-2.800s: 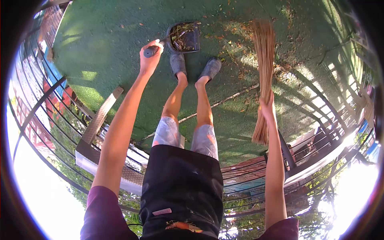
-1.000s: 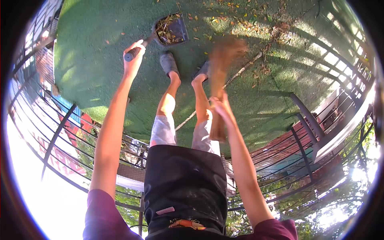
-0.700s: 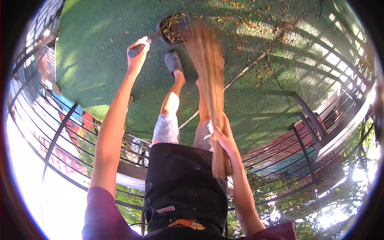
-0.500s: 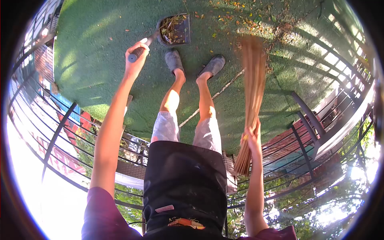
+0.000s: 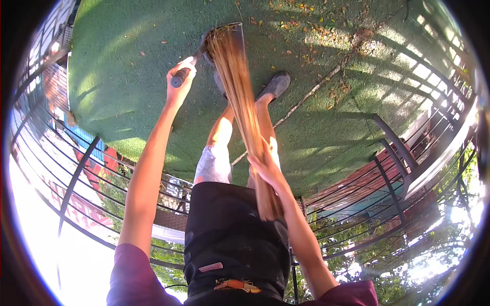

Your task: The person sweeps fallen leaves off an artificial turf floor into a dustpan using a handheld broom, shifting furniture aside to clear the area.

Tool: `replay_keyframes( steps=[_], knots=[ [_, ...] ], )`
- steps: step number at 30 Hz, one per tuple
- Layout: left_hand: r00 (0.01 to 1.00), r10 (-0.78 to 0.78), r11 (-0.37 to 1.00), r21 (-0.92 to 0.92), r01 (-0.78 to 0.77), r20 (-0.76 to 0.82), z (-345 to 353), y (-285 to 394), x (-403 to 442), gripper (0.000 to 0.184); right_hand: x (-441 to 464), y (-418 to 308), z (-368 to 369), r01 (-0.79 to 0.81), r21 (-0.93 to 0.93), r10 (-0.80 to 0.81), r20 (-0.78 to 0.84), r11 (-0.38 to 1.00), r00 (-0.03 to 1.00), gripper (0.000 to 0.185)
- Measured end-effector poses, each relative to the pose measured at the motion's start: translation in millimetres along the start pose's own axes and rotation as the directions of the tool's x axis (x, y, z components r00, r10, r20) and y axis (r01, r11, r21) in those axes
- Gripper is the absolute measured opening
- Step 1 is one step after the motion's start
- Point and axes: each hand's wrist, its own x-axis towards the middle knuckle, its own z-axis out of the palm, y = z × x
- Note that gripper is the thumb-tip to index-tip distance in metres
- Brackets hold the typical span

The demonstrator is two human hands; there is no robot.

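Note:
My left hand [image 5: 181, 79] is wrapped round the dark handle of a dustpan [image 5: 238, 34]. The pan rests on the green turf beyond my feet. In my right hand [image 5: 266, 166] is a stick broom [image 5: 236, 84], a bundle of long thin brown bristles gripped near its lower end. The broom slants up across my legs, and its blurred tips lie over the dustpan, hiding most of the pan and whatever is in it. The broom also covers part of my left shoe.
Dry leaves [image 5: 357, 43] lie scattered on the turf at upper right, beside a seam line [image 5: 316, 87]. My right shoe [image 5: 277, 84] stands close to the broom. A dark metal railing [image 5: 388, 191] curves round the area.
My right hand has swung the broom leftward from the right-hand turf to over the dustpan. My left hand has shifted slightly right, still on the handle. The pan has barely moved.

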Motion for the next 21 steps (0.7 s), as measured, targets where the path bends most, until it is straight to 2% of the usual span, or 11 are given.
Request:
replay_keyframes(
  steps=[2,3,5,6,8,9,12,15,18,20,21],
  knots=[
    [1.0,-0.021,1.0,-0.012,0.021,-0.008,-2.9,5.4,1.3,0.01,-56.1,-20.2,-24.8,-0.109,0.096,0.115,-0.06,0.989,0.991,0.073],
    [0.995,-0.096,0.994,-0.055,0.097,0.003,-3.6,10.5,1.5,0.01,-66.2,-3.0,-52.4,0.142,-0.215,-0.17,-0.121,0.966,0.978,0.073],
    [0.997,-0.077,0.996,-0.035,0.077,-0.02,-1.2,6.6,0.5,0.01,-81.0,-14.6,-88.5,0.087,-0.362,-0.194,-0.271,0.928,0.943,0.072],
    [0.997,-0.065,0.998,-0.022,0.064,-0.031,-0.7,4.9,0.4,0.01,-91.1,-43.4,-95.4,-0.166,-0.154,0.091,-0.402,0.974,0.911,0.072],
    [0.999,-0.012,1.0,-0.003,0.012,-0.041,-2.6,8.0,-3.1,0.008,-54.6,-5.7,-160.6,0.037,-0.158,-0.101,-0.424,0.987,0.9,0.072],
    [0.999,0.009,1.0,-0.023,-0.009,-0.031,-2.5,8.9,-3.1,0.007,-25.3,12.4,-184.5,0.021,-0.208,-0.126,-0.506,0.978,0.854,0.071],
    [0.998,0.052,0.998,-0.046,-0.053,-0.028,2.8,3.4,-0.6,0.006,34.4,-40.2,-185.1,-0.168,-0.109,0.064,-0.624,0.98,0.779,0.069],
    [1.0,0.018,1.0,-0.005,-0.018,-0.025,2.2,3.8,0.3,0.007,90.3,-29.5,-150.7,-0.247,-0.263,0.094,-0.484,0.933,0.87,0.07],
    [0.998,0.044,0.999,0.031,-0.043,-0.038,3.0,8.9,0.3,0.009,78.8,-36.5,-87.4,-0.117,-0.345,0.008,-0.303,0.931,0.953,0.075],
    [0.998,-0.007,1.0,-0.013,0.006,-0.058,4.2,-0.2,-1.2,0.008,82.4,22.3,-95.0,0.222,-0.572,-0.39,-0.19,0.79,0.901,0.08],
    [0.997,-0.039,0.999,-0.033,0.037,-0.069,2.8,-5.8,-2.5,0.008,48.8,3.7,-98.3,0.229,-0.469,-0.339,-0.164,0.853,0.926,0.08]
  ],
)
